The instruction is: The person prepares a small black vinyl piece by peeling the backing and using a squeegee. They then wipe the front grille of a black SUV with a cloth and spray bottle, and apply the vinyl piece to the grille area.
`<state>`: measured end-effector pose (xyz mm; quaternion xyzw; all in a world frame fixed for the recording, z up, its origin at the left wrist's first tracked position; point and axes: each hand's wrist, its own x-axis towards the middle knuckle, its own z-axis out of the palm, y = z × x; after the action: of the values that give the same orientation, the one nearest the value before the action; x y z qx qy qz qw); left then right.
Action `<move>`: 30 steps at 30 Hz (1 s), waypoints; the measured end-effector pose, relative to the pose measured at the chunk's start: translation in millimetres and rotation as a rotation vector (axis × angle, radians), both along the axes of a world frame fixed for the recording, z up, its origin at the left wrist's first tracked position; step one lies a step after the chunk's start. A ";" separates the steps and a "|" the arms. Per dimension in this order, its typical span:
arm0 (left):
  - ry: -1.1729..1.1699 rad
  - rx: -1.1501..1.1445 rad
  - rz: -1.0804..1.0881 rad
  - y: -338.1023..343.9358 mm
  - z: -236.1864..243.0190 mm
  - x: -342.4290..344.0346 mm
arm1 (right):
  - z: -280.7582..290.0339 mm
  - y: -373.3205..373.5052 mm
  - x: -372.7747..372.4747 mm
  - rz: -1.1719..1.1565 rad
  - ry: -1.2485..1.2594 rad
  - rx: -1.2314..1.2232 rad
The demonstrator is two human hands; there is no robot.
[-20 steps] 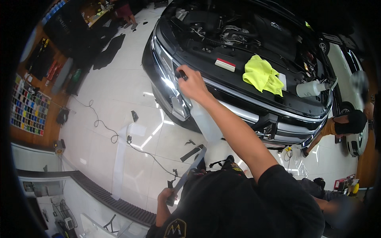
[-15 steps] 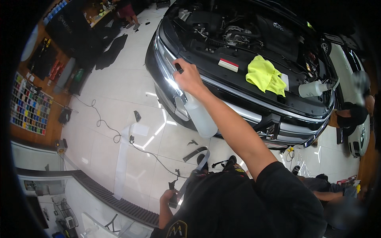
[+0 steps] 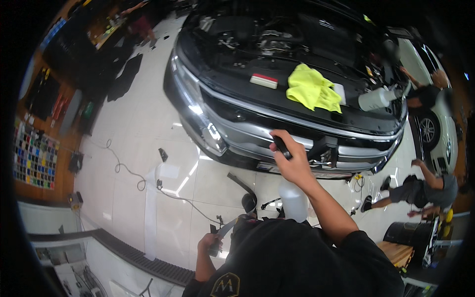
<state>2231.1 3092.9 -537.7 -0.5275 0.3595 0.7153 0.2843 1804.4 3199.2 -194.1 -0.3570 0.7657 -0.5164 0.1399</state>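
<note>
A translucent white spray bottle [image 3: 295, 202] hangs upright from my right hand [image 3: 293, 161], whose fingers wrap its black trigger head in front of the car's silver grille [image 3: 237, 126]. Low at my left side, my left hand [image 3: 210, 242] is closed round a dark strip [image 3: 214, 231]; a grey band runs from it toward my body, and its exact kind I cannot make out. Ahead stands a dark car [image 3: 217, 74] with its engine bay open and its clear headlight [image 3: 185, 94] at the left corner.
On the front of the engine bay lie a red-and-white squeegee [image 3: 264, 80], a bright yellow cloth [image 3: 310, 88] and a second spray bottle [image 3: 377, 99]. A cable [image 3: 188, 198] snakes over the tiled floor. One person [image 3: 425, 188] crouches at the right, beside a white car [image 3: 438, 64].
My right hand has brought the spray bottle from the headlight rightward and back toward my body. The left hand keeps its hold low at my side. People at the right have shifted.
</note>
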 end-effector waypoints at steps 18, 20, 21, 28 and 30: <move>0.028 -0.268 -0.477 76.9 49.7 -163.6 | -30.6 335.9 -147.6 -0.402 -0.193 -0.254; 0.036 -0.291 -0.528 108.3 74.4 -197.1 | -40.9 379.4 -190.1 -0.552 -0.275 -0.375; 0.121 -0.317 -0.576 118.6 78.5 -205.1 | -39.6 404.7 -209.9 -0.652 -0.247 -0.347; 0.196 -0.514 -0.729 198.6 128.9 -225.5 | -53.1 503.5 -284.0 -0.750 0.062 -0.209; 0.066 -0.584 -0.780 218.9 151.4 -231.0 | -57.4 533.9 -319.5 -0.694 -0.055 -0.244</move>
<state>2000.1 3311.8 -386.2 -0.3882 0.7250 0.4409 0.3597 1484.9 3733.1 -251.5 -0.0762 0.7699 -0.6300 -0.0665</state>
